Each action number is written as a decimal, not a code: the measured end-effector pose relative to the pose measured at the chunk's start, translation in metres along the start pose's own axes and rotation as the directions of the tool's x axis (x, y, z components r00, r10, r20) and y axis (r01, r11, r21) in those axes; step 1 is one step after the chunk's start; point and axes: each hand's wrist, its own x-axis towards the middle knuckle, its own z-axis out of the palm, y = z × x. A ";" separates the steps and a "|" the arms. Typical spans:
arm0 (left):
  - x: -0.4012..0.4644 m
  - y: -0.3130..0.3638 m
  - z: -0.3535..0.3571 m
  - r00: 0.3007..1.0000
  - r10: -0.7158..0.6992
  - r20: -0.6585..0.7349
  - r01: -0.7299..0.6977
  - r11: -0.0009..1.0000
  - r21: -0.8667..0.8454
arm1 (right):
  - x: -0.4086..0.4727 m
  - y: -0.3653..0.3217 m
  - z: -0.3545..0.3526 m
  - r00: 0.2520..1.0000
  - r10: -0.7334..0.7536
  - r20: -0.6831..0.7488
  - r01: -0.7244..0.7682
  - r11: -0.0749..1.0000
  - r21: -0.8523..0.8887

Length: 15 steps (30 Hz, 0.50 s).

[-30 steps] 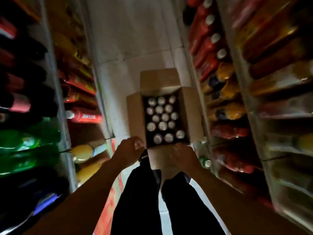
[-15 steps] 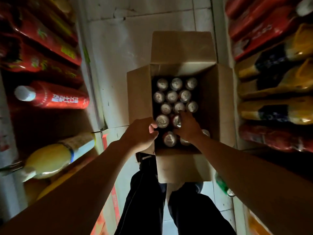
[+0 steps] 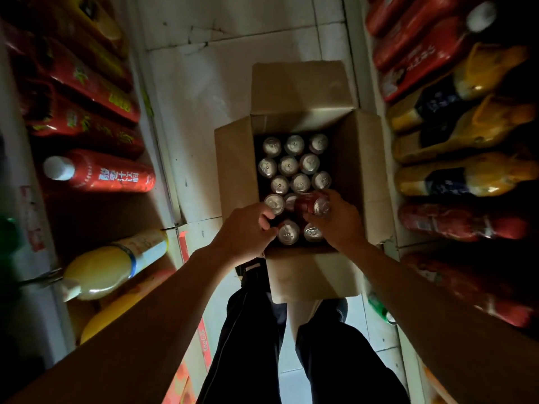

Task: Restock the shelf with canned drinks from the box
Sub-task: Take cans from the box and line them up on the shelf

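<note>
- Right hand (image 3: 338, 220), at centre frame, now grips a red can (image 3: 313, 204) tilted on its side, lifted above the upright cans (image 3: 294, 163); half a second ago I saw that hand only reaching down among the can tops.
- Left hand (image 3: 248, 228) sits at the near left edge of the box (image 3: 236, 170), fingers curled down beside a can top; I cannot tell whether it grips anything. It has barely moved since the earlier frame.
- Open cardboard box stands on the tiled floor (image 3: 204, 83) between the two shelves, rows of silver can tops still inside.
- Red bottles (image 3: 99, 174) lie at left of frame, orange bottles (image 3: 466, 176) at right.
</note>
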 end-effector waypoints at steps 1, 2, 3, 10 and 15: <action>-0.004 0.015 -0.004 0.999 0.037 -0.008 -0.037 0.999 -0.008 | -0.013 -0.008 -0.018 1.000 0.020 -0.016 -0.019 0.998 0.066; -0.010 0.032 -0.008 0.997 0.080 -0.015 -0.080 0.997 -0.022 | -0.028 -0.019 -0.038 0.999 0.031 -0.034 -0.027 0.991 0.128; -0.013 0.043 -0.012 0.992 0.125 -0.017 -0.126 0.991 -0.034 | -0.039 -0.026 -0.053 0.998 0.040 -0.047 -0.031 0.984 0.177; -0.108 0.203 -0.032 0.838 0.535 0.110 -0.546 0.821 0.168 | -0.171 -0.115 -0.233 0.988 -0.002 -0.155 0.064 0.915 0.398; -0.222 0.328 -0.033 0.729 0.681 -0.068 -0.669 0.731 0.135 | -0.283 -0.171 -0.363 0.968 -0.036 -0.249 0.144 0.890 0.433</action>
